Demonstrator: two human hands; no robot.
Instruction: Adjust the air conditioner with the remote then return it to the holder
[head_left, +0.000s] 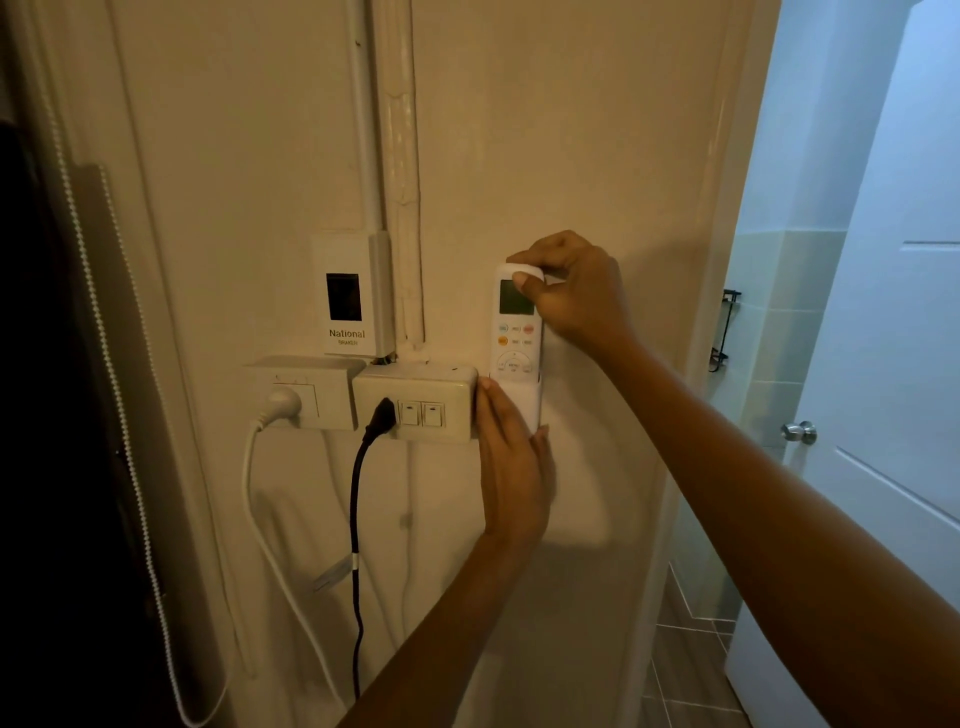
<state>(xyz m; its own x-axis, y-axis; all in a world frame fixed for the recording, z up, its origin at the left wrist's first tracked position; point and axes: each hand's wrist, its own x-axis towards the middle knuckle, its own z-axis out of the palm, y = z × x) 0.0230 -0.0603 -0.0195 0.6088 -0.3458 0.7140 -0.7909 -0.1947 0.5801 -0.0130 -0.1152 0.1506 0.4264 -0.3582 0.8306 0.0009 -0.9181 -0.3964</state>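
A white air-conditioner remote (515, 338) with a green screen and coloured buttons stands upright in a white wall holder (523, 404) on the cream wall. Its lower end sits inside the holder. My right hand (571, 291) pinches the remote's top end between thumb and fingers. My left hand (511, 467) lies flat against the wall just below and left of the holder, fingertips touching its lower edge and thumb beside it. The air conditioner itself is out of view.
Left of the holder a switch box (415, 402) carries a black plug and cable (358, 519). Further left is a socket with a white plug (283, 402), and above them a National breaker box (353, 293). An open doorway and a white door with a knob (800, 432) lie to the right.
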